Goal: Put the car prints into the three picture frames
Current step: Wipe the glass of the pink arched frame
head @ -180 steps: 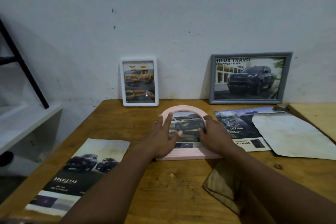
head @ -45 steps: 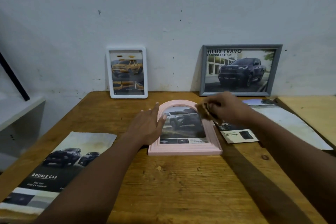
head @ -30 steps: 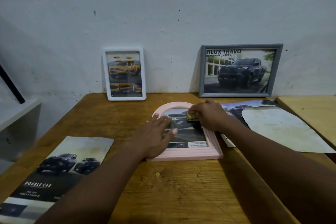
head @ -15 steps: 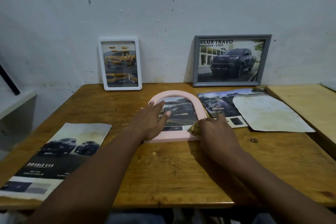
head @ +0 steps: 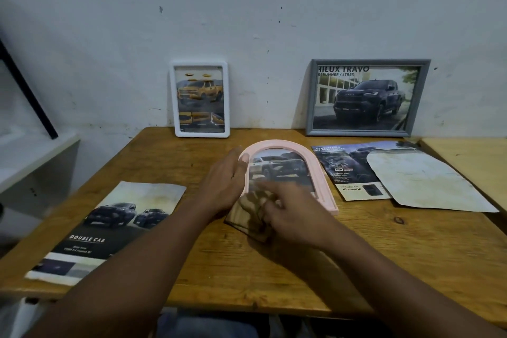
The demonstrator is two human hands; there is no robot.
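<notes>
A pink arched frame (head: 323, 173) lies flat on the wooden table (head: 384, 255) with a car print (head: 279, 166) inside it. My left hand (head: 223, 186) rests flat against its left rim. My right hand (head: 290, 211) presses a brownish cloth (head: 248, 214) onto the frame's lower part, hiding its bottom edge. A white frame (head: 199, 99) with a yellow car print and a grey frame (head: 366, 97) with a dark pickup print lean upright against the wall.
A loose brochure sheet (head: 109, 225) with two dark cars lies at the front left. Another brochure page (head: 348, 170) lies right of the pink frame, partly under a blank white sheet (head: 428, 184). A lighter table (head: 472, 156) adjoins on the right, and a white shelf (head: 30, 156) stands left.
My right hand has slid with the cloth from the frame's top right, down its right side, to its lower left part. My left hand stays on the left rim.
</notes>
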